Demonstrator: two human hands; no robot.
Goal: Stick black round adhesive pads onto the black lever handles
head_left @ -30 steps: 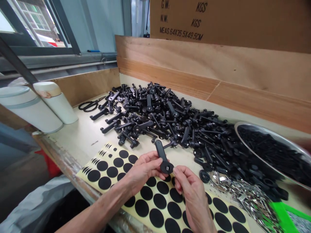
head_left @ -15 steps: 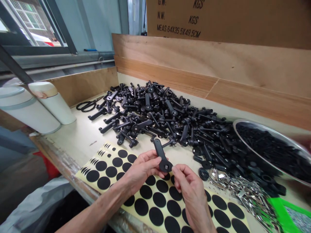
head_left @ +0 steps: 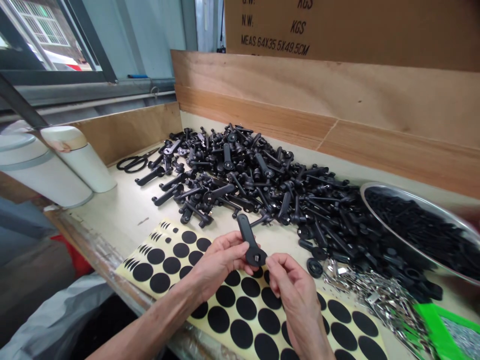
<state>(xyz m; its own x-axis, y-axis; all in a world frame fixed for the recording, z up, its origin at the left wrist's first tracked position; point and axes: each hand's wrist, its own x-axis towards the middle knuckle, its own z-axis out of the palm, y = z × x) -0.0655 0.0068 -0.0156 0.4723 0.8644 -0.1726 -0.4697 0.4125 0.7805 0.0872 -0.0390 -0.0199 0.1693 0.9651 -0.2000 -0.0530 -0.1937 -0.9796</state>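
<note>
My left hand [head_left: 219, 260] grips a black plastic lever handle [head_left: 249, 240] by its round end, the shaft pointing up and away. My right hand [head_left: 296, 295] is pinched shut right beside that round end, fingertips touching it; what the pinch holds is too small to make out. Both hands hover over a yellow sheet of round black stickers [head_left: 240, 305] at the bench's front edge. Behind them lies a big pile of the same black handles [head_left: 255, 180].
A steel bowl of black parts [head_left: 420, 225] sits at the right, with a heap of small silver metal pieces [head_left: 378, 295] and a green tray [head_left: 446, 330] in front of it. Scissors [head_left: 133, 162] and two white containers [head_left: 67, 165] are at the left. A wooden wall backs the bench.
The hands and the handle stay almost still; the view has drifted slightly, nothing taken or released.
</note>
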